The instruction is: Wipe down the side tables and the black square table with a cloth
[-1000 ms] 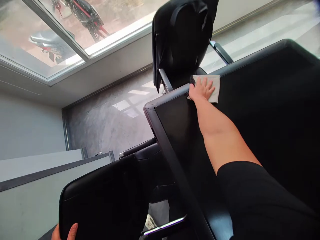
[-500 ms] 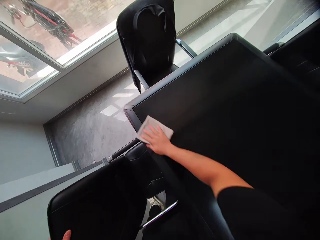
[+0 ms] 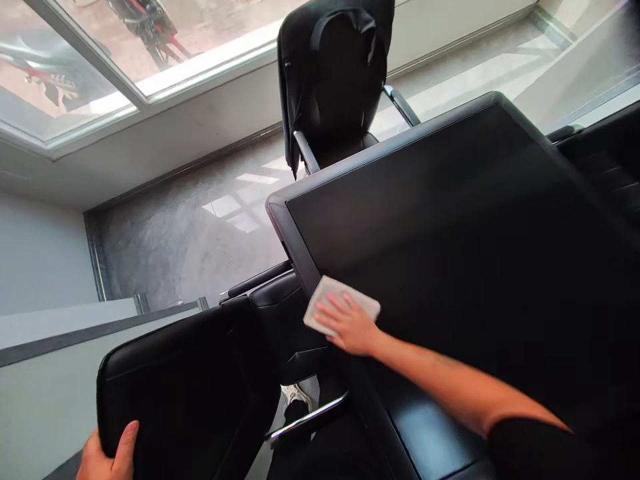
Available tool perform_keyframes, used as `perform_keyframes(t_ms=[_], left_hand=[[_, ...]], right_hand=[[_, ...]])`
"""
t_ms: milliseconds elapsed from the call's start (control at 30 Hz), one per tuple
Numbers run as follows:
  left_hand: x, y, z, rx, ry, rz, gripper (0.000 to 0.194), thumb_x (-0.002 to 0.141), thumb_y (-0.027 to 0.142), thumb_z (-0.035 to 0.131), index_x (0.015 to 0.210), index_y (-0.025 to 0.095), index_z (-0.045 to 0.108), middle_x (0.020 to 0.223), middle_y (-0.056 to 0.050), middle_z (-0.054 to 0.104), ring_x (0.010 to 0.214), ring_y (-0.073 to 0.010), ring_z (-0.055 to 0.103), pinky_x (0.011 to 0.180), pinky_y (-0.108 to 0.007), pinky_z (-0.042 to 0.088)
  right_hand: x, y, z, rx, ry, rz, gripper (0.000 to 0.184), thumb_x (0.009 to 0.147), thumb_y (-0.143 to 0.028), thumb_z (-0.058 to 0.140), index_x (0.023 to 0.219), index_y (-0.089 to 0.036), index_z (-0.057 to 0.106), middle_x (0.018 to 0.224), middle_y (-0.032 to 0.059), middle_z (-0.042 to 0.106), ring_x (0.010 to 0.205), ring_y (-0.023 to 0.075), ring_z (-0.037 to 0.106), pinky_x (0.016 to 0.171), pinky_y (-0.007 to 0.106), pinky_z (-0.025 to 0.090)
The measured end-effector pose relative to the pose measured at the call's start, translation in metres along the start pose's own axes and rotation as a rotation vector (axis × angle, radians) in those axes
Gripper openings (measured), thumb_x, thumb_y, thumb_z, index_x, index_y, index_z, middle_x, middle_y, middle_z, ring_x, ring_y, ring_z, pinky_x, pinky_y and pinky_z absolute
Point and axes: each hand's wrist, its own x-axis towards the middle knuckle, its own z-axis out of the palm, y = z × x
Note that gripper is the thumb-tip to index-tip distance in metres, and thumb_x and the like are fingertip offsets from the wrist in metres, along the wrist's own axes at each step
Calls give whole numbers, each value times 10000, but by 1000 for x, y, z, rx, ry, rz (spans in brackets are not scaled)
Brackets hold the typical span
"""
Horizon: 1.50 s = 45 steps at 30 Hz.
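My right hand (image 3: 350,325) lies flat, fingers spread, on a light grey cloth (image 3: 336,298) pressed to the left edge of a black table (image 3: 450,233). At the bottom left, my left hand (image 3: 106,457) grips the lower corner of a black padded chair back (image 3: 190,393), thumb over its front edge.
A second black chair (image 3: 333,73) with chrome armrests stands at the table's far end, a dark garment draped over its back. Another chair shows at the right edge (image 3: 605,157). Grey polished floor (image 3: 190,233), a low partition (image 3: 65,327) and a large window (image 3: 75,67) lie to the left.
My right hand has slid the cloth from the table's far edge down along its left edge towards me. My left hand has come further into view on the chair back.
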Motion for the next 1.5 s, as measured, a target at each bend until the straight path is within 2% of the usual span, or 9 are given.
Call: perform_keyframes(t_ms=[233,333,433,600,767,1000,1267,1367,1500], left_hand=[[-8,6,-3,-16,17,-22,966,969,863,490,1597,145,639,1352,-237,765,1244,-551,741,1062,-696,620],[-6,0,-1,-18,-4,-41,982,961,883,488,1595,149,644,1302,-230,775,1183,-547,754,1018,-701,632],[-4,-3,0,-11,-4,-58,993,964,898,491,1633,176,619,1296,-220,778,1133,-527,763,991,-698,639],[1,-2,0,-20,-12,-53,977,948,913,490,1562,172,660,1259,-220,783,1111,-527,765,980,-693,638],[1,11,-3,-10,-16,-34,1020,929,931,449,1522,131,668,1253,-246,776,1156,-550,758,1004,-685,632],[3,22,-7,-91,-25,41,1021,941,929,469,1530,116,657,1311,-256,770,1214,-551,749,1049,-686,621],[20,22,0,-208,-35,185,1007,928,894,533,1478,67,699,1411,-298,755,1317,-562,723,1123,-687,600],[23,23,3,-255,-43,224,950,918,861,565,1436,81,725,1356,-278,782,1280,-542,742,1100,-659,611],[24,23,7,-312,-21,245,917,905,856,597,1380,85,739,1294,-279,794,1222,-532,760,1069,-652,618]], right_hand=[[300,92,-95,-134,56,20,677,1135,-522,554,1742,-222,587,1943,94,361,1816,421,205,1453,742,81],[359,122,-124,-59,152,341,787,1135,-571,497,1831,-206,445,1977,120,255,1827,458,116,1440,776,51],[369,154,-139,2,272,634,848,1142,-615,431,1855,-160,380,1983,167,199,1822,496,56,1426,800,8],[304,177,-127,-25,385,742,832,1170,-598,339,1869,-149,317,1982,188,161,1817,487,37,1399,837,-18],[184,137,-88,-66,471,777,798,1169,-583,391,1837,-148,403,1956,212,250,1802,491,120,1399,822,98],[-7,27,-5,-151,435,913,769,1160,-566,444,1832,-191,441,1947,190,309,1793,499,192,1397,791,206],[-239,-158,134,-186,217,1112,733,1144,-470,433,1831,-215,461,1961,136,299,1823,431,188,1444,706,228],[-282,-200,168,-198,218,1148,707,1144,-447,424,1808,-218,508,1941,138,348,1812,424,238,1443,696,251],[-277,-210,172,-223,227,1138,726,1140,-435,443,1831,-214,464,1954,137,305,1822,428,202,1451,707,226]])
